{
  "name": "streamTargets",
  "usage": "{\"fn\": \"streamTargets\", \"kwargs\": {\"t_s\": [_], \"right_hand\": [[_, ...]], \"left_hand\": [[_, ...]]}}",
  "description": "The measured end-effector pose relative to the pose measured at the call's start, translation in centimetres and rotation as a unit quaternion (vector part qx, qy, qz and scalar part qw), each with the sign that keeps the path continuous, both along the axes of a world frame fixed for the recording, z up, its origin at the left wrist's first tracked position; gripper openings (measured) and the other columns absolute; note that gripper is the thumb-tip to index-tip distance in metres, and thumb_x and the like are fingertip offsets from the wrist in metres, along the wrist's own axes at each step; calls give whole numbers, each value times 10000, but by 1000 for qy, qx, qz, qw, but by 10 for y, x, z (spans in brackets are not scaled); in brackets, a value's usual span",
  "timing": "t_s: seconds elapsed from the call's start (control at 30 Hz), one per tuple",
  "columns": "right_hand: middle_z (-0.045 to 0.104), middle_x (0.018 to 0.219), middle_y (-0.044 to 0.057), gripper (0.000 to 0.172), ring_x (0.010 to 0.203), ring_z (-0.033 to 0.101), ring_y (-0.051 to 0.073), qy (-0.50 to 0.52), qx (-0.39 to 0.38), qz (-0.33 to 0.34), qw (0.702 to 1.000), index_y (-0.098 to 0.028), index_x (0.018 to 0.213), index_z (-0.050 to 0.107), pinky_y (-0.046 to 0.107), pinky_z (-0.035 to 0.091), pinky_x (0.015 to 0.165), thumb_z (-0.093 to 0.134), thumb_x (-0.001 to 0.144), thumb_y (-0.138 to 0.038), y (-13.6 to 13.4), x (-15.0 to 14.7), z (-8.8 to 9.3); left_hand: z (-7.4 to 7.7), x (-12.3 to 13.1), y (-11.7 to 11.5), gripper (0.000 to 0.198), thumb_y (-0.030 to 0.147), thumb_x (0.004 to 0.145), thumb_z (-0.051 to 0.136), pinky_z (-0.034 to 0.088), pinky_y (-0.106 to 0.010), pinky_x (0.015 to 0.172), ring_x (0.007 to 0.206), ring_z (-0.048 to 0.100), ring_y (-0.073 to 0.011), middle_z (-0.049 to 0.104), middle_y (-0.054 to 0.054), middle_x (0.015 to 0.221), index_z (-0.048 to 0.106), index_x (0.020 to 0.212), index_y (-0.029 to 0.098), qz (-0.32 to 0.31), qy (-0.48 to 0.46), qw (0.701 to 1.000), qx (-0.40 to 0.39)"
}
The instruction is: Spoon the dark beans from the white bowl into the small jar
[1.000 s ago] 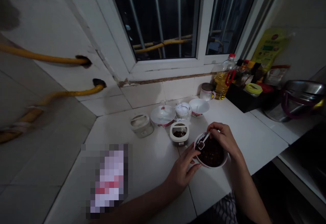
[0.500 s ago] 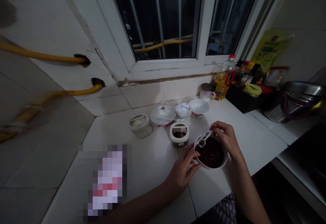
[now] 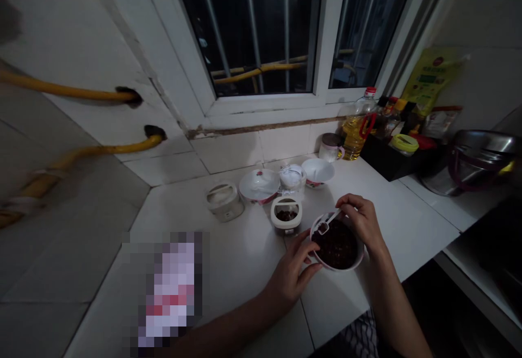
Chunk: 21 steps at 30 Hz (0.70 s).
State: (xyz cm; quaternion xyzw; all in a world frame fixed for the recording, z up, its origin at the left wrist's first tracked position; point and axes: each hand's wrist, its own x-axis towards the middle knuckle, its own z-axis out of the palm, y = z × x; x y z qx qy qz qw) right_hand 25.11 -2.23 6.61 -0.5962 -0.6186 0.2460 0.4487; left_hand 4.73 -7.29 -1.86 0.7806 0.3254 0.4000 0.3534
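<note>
A pink-and-white bowl [image 3: 360, 259] filled with a dark, reddish-brown mixture [image 3: 337, 246] sits on the white tiled counter. My left hand [image 3: 290, 271] grips its left side, with the fingers at the rim and the thumb low by the near edge. Between thumb and fingers of my right hand [image 3: 361, 221] is the handle of a small white spoon [image 3: 323, 228]. The spoon's scoop is over the bowl's far left part, with a little dark stuff in it. Just beyond my left hand stands a small seasoning box [image 3: 286, 206] with dark bits inside.
Behind are a lidded box [image 3: 225, 203], two white bowls [image 3: 260, 184] and a tub with white contents [image 3: 292, 176]. An oil bottle [image 3: 354, 132], a black caddy of condiments [image 3: 387, 157] and a metal pot [image 3: 481, 157] stand right. A pixelated patch [image 3: 173, 287] covers something at left.
Both hands, the spoon and the bowl keep nearly the same places. The whole view has shifted very slightly.
</note>
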Motion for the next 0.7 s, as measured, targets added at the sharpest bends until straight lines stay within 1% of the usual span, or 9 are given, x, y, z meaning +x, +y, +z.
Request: {"fn": "streamTargets", "kwargs": {"t_s": [0.1,0.2,0.4,0.53,0.7], "right_hand": [[577,503,-12,155,554,555,172,63,-35,-16,997,-197,625,627,288,423,621,487,650,-259,1,0,0],[573,491,-17,149,532,543,162,108,-53,-22,992,-190,641,635,274,413,583,505,639,-265,2,0,-1],[563,466,-17,130,508,540,159,155,-53,-27,986,-198,605,619,284,426,591,525,611,-288,4,0,1],[565,463,-16,125,505,543,159,170,-54,-26,984,-199,599,618,294,439,604,537,604,-294,3,-1,5],[573,456,-17,114,505,540,150,187,-50,-29,981,-192,590,630,288,439,611,550,599,-273,4,-1,5]], "left_hand": [[0,0,0,191,229,930,522,582,-290,779,877,640,-146,452,-125,1379,525,1120,224,2,4,1000,4],[0,0,0,210,216,927,519,580,-303,787,901,636,-158,451,-128,1387,519,1137,229,2,11,1000,8],[2,0,-2,247,177,921,505,567,-307,815,1005,615,-186,419,-135,1425,498,1161,234,-6,12,1000,9],[2,0,-3,287,159,906,512,563,-317,824,1021,613,-197,396,-142,1446,486,1182,231,-9,14,1000,15],[2,0,-3,289,159,919,483,561,-326,829,1106,573,-223,386,-151,1439,467,1199,229,-15,22,1000,16]]}}
